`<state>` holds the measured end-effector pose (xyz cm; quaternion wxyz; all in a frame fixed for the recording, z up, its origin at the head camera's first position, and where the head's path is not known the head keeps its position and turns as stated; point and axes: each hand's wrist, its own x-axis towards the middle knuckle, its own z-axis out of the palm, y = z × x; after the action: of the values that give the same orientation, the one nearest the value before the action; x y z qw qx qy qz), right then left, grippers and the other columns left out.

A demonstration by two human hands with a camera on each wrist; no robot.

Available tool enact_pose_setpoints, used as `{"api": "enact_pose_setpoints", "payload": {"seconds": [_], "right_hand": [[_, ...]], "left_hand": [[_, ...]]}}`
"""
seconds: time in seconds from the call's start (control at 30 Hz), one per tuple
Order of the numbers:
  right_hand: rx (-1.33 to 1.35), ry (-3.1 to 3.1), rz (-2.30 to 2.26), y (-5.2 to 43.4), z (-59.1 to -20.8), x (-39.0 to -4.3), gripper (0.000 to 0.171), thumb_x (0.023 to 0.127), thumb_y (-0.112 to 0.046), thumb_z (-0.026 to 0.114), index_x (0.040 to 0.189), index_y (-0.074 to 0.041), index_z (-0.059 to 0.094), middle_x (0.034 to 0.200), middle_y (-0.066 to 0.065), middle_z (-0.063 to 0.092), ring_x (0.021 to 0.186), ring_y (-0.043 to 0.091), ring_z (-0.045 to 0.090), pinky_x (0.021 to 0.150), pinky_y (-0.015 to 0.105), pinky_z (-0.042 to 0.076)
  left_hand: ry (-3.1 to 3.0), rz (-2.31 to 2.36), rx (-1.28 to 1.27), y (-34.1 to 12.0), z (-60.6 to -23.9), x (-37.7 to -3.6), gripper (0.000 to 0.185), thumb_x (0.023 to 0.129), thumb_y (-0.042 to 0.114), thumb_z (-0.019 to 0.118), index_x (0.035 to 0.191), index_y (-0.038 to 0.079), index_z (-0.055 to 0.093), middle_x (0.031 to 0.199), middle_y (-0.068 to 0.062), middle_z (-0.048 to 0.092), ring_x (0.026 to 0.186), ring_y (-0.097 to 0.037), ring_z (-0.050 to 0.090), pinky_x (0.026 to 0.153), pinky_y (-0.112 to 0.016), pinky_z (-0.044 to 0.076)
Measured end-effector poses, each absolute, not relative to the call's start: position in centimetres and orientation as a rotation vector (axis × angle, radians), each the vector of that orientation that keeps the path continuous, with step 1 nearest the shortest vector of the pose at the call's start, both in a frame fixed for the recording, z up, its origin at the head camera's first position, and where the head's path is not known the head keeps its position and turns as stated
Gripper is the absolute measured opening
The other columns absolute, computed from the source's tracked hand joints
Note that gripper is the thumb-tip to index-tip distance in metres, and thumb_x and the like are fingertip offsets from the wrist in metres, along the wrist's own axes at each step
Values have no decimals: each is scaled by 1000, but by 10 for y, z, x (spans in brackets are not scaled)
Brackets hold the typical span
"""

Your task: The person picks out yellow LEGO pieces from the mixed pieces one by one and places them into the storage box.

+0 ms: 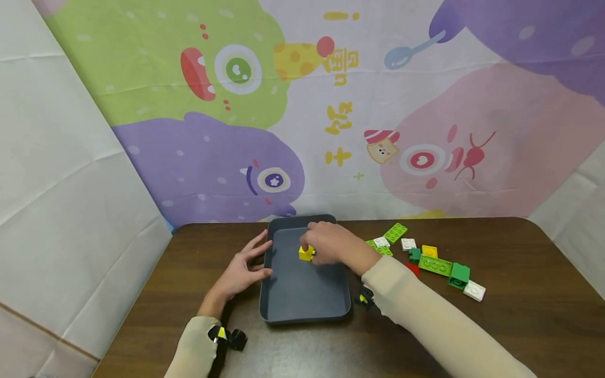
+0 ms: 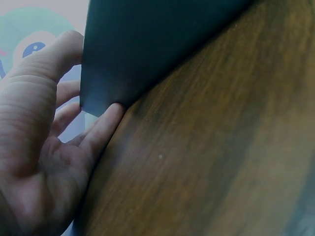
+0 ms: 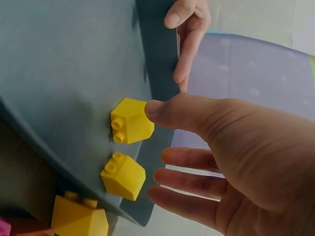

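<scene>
Right hand (image 3: 246, 162) open, thumb tip touching upper yellow brick (image 3: 131, 120) in grey tray (image 3: 64, 73); 2 more yellow bricks below it.

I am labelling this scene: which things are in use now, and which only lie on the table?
In use: dark grey plastic tray; yellow sloped plastic bricks; left hand; right hand.
Lying about: green, white, yellow and red plastic bricks; brown wooden table.

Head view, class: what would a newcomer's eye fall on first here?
The dark grey plastic tray at the middle of the brown wooden table draws the eye, with the right hand over it, thumb touching a small yellow sloped brick. The left hand rests open against the tray's left rim. To the right lies a scatter of green, white and yellow bricks.
</scene>
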<state>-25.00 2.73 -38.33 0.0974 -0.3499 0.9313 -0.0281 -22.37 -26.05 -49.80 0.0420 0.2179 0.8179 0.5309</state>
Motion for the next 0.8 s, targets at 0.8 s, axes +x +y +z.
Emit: {"api": "enact_pose_setpoints", "payload": {"seconds": [0.8], "right_hand": [[-977, 2776, -69, 73, -388, -249, 30, 98, -19, 89, 127, -12, 85, 126, 9, 78, 110, 27, 72, 105, 48, 66]], "left_hand": [[2502, 1623, 659, -260, -497, -225, 76, 100, -2, 80, 167, -9, 45, 189, -22, 19, 168, -55, 31, 118, -57, 59]]}}
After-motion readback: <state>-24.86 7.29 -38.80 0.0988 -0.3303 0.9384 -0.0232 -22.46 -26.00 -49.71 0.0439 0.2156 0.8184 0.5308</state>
